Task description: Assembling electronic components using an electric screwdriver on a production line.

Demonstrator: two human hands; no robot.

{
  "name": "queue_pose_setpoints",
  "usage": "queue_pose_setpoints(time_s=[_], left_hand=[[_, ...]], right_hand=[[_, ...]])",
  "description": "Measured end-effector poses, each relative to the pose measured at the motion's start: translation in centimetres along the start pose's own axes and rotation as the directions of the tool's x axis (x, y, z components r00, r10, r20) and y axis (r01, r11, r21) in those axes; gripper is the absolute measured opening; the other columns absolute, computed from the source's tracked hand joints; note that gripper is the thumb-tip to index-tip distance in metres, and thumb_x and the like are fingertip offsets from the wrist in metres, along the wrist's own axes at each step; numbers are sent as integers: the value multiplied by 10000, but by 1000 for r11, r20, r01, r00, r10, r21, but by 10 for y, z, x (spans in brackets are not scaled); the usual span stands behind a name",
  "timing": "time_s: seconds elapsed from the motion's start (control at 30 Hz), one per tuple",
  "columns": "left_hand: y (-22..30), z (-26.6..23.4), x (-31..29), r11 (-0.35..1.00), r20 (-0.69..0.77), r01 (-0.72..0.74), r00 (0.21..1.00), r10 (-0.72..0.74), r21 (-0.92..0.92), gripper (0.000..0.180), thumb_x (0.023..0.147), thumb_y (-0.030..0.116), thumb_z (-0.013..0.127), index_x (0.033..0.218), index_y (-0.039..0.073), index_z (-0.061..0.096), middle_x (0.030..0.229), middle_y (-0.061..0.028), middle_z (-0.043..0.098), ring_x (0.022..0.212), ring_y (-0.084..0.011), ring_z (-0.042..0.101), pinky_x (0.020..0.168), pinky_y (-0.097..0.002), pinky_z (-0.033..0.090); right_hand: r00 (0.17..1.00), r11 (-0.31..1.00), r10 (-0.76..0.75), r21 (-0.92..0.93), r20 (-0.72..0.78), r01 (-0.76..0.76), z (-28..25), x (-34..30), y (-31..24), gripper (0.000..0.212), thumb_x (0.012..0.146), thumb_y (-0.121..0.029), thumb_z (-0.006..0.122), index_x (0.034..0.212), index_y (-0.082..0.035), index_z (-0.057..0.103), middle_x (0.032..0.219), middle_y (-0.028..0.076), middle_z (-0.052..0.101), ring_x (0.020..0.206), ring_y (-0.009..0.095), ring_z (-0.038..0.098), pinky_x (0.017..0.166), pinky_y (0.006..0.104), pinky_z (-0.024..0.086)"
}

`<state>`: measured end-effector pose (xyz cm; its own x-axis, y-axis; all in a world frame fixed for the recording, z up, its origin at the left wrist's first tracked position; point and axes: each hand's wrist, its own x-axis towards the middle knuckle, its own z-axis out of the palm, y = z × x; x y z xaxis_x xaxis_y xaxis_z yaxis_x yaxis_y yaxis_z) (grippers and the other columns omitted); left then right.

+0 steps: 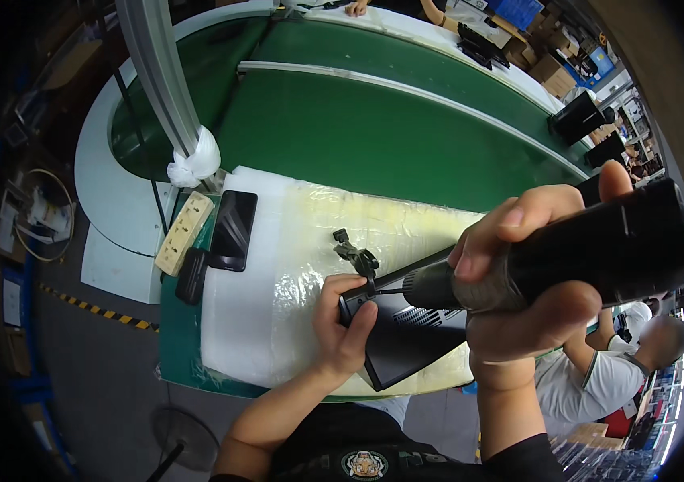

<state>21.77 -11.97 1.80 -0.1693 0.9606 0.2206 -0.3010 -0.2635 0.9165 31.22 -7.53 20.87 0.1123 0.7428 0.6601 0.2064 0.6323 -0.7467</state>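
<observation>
We judge this screwdriving: by the padded surface's (pixel 254 337) near edge, left hand (pixel 344 325) pinches panel (pixel 406 344), right hand (pixel 515 329) grips screwdriver (pixel 603 253); next calls for steady alignment.

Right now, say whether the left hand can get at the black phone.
Probably, by letting go: the left hand holds the black casing, but nothing seems to block the black phone.

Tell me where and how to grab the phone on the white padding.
Probably best pinched across the middle by its long edges, from above and the right: the phone lies flat, its right edge faces open padding, while a power strip and black case sit close on its left.
</observation>
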Motion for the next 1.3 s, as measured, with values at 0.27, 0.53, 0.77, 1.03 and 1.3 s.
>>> queue_pose_setpoints(time_s=[0.27,0.53,0.77,1.03,1.3], left_hand=[[0,4,-2,1000,22,4,1000,-4,2,315,871,87,625,1149,-42,551,1123,-138,545,1026,-208,538,930,-298,410],[-3,3,-3,999,10,33,999,-33,-21,331,878,105,611,1165,-51,556,1142,-133,555,1055,-201,530,963,-299,395],[6,12,-5,996,-36,88,996,-88,13,336,872,88,606,1180,-44,574,1165,-136,577,1067,-197,534,974,-307,395],[2,6,-8,997,-50,58,997,-55,54,373,907,125,509,1229,-63,522,1125,-158,580,1016,-205,551,934,-317,431],[-2,15,-7,997,5,79,997,-79,23,374,957,162,460,1242,-79,486,1072,-167,626,931,-187,597,868,-299,477]], right_hand=[[999,993,7,121,41,-12,-3,-1,5,1023,871,-691,576,1512,-13,158,880,71,553,541,123,553,491,256,511],[985,960,-168,234,44,153,4,0,23,861,936,-512,625,1495,8,229,891,126,605,545,134,568,499,236,487],[952,948,-260,148,-162,284,-72,17,-5,610,1014,-399,506,1429,2,310,1064,205,644,561,151,574,530,270,515],[720,878,-345,-478,-603,20,-251,-54,26,403,958,-148,625,1254,3,396,892,117,646,558,129,579,518,251,507],[713,812,-333,-572,-617,-115,-330,-114,124,278,981,-133,571,1162,-11,399,906,114,616,606,125,594,538,240,484]])
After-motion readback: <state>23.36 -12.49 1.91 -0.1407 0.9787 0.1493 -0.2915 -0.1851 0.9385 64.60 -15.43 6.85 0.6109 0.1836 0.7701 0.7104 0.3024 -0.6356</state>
